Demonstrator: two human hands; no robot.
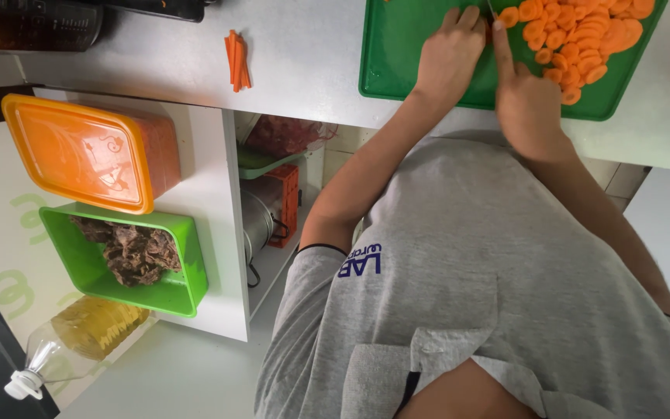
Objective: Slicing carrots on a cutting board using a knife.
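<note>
Nearest the camera, a grey shirt (490, 287) fills the lower frame, and both forearms reach away from it toward a green cutting board (397, 62) on the pale counter (312, 54); the left hand (450, 56) lies curled, fingers bent down on the board, apparently pinning the uncut remainder of a carrot, though that piece is hidden beneath the fingers and I cannot be sure of it; the right hand (527, 105) sits just beside it, closed around what seems to be a knife handle, index finger stretched forward along the top, with only a sliver of blade showing at the frame's upper edge; the two hands are close together, almost touching.

Beyond the fingers, a broad heap of carrot rounds (579, 35) covers the far right part of the board, so much of the slicing looks done; judging by how little shows under the left hand, only a short stub appears to be left.

Off to the left on the counter, well apart from the board, lie a few carrot sticks (236, 58); below the counter edge, open shelving holds an orange lidded box (87, 151), a green tub (129, 256) with something dark in it, and a clear bottle (79, 341) of yellowish liquid.
</note>
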